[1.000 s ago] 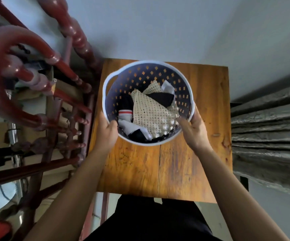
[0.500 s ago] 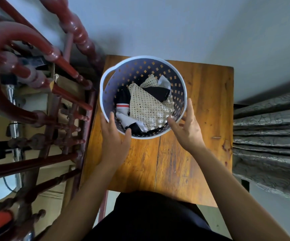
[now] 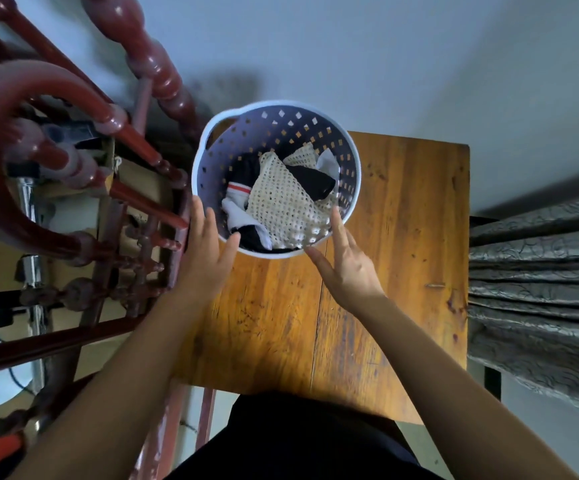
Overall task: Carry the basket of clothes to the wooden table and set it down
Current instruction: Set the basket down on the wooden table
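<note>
Wooden table (image 3: 392, 258) carries the white laundry basket (image 3: 212, 140) of clothes (image 3: 281, 199); my left hand (image 3: 205, 251) and right hand (image 3: 347, 265), fingers spread and empty, flank its near rim.

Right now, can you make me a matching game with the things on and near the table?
Things:
1. round white plastic basket
2. cream crochet cloth
3. dark red wooden chair
4. grey patterned curtain

Places:
A. right of the table
B. inside the basket
C. left of the table
D. on the wooden table

Pairs: 1-D, 2-B, 3-C, 4-A
</note>
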### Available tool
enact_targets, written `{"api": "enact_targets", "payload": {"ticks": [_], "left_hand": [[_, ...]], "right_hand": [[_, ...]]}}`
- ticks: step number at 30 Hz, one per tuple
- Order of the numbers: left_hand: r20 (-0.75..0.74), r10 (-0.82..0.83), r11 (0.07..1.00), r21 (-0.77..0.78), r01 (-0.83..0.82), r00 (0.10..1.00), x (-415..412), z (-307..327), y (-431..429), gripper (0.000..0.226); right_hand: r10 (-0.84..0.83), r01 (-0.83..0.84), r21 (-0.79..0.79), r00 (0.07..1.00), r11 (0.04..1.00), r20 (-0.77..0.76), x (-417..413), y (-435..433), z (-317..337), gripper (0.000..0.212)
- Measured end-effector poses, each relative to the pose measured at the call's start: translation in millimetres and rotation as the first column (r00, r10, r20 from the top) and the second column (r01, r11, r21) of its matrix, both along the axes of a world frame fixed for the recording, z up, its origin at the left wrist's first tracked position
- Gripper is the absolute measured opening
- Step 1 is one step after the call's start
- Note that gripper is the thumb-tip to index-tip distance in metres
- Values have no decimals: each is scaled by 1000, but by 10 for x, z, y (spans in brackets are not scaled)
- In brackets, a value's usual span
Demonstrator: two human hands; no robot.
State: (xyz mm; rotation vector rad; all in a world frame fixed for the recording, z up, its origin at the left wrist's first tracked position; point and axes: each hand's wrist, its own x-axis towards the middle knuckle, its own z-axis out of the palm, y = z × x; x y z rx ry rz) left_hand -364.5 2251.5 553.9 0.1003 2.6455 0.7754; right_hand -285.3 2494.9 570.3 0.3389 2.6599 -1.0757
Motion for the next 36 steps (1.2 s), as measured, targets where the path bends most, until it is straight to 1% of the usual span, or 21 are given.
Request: {"api": "enact_targets", "payload": {"ticks": [4, 7, 8, 10, 12, 13, 17, 19, 20, 22, 24, 26, 28, 31, 36], "left_hand": [[-24, -28, 999, -30, 27, 999, -465, -13, -13, 72], [-70, 8, 999, -48, -11, 998, -551, 73, 150, 64], [-107, -8, 999, -52, 3, 994, -513, 102, 215, 63], [-229, -126, 991, -79, 111, 965, -356, 119, 338, 60], [-313, -254, 964, -157, 214, 915, -158, 67, 403, 53], [-335, -287, 954, -186, 236, 897, -80, 29, 399, 49], [-403, -299, 951, -205, 233, 865, -50, -89, 265, 39], [-418, -311, 947, -216, 240, 854, -130, -109, 212, 37], [-426, -323, 942, -230, 244, 845, -166, -116, 192, 36], [-454, -350, 930, -272, 246, 820, -236, -120, 147, 33], [-489, -362, 924, -300, 237, 794, -329, -126, 97, 33], [-506, -354, 927, -302, 223, 786, -425, -127, 58, 34], [-489, -346, 930, -293, 222, 801, -524, -144, 23, 35], [-440, -351, 928, -283, 243, 827, -689, -154, -70, 39], [-450, -364, 927, -258, 272, 815, -844, -157, -208, 43]], "right_hand": [[-66, 66, -4, 998, 998, -25, -382, -111, -15, 82], [-92, 97, 87, 994, 991, -60, -503, -73, -15, 92], [-95, 101, 116, 993, 988, -64, -507, -59, -7, 96], [-83, 95, 177, 994, 980, -74, -510, -34, -6, 99], [-61, 81, 209, 993, 975, -101, -520, 5, -21, 96], [-57, 79, 194, 992, 978, -115, -528, 42, -34, 93], [-55, 69, 61, 978, 996, -202, -465, 161, -86, 76], [-101, 122, 61, 959, 991, -264, -438, 189, -115, 67], [-123, 146, 68, 956, 987, -267, -458, 198, -104, 67], [-100, 120, 96, 977, 988, -190, -560, 208, -59, 73], [2, 7, 118, 998, 993, -70, -704, 216, -9, 78], [88, -86, 158, 996, 984, -7, -854, 201, 31, 78], [121, -121, 225, 993, 967, 11, -986, 172, 59, 75], [122, -119, 291, 992, 949, 6, -1136, 134, 84, 68], [90, -87, 299, 996, 950, 4, -1243, 85, 95, 63]]}}
